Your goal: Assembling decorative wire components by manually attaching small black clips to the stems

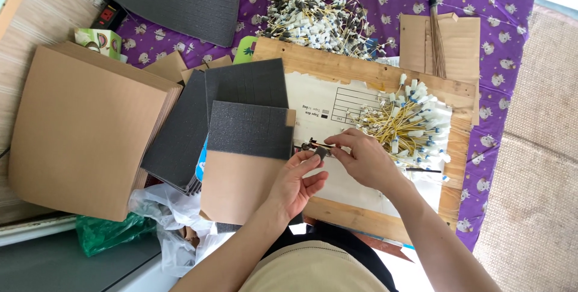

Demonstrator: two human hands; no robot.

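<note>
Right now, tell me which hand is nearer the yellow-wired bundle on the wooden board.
Right. The right hand lies just beside the yellow-wired bundle, at its lower left edge; the left hand sits farther left, by the foam sheet.

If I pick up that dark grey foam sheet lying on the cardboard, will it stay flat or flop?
The foam sheet looks thin and porous, so probably very light and somewhat bendy. Its grid of cuts suggests small cubes could tear loose. Resting on the cardboard piece, it may slide easily.

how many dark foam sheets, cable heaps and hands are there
dark foam sheets: 4 (one at top, three fanned out at centre)
cable heaps: 2 (back heap, yellow heap)
hands: 2 (left hand, right hand)
total: 8
</note>
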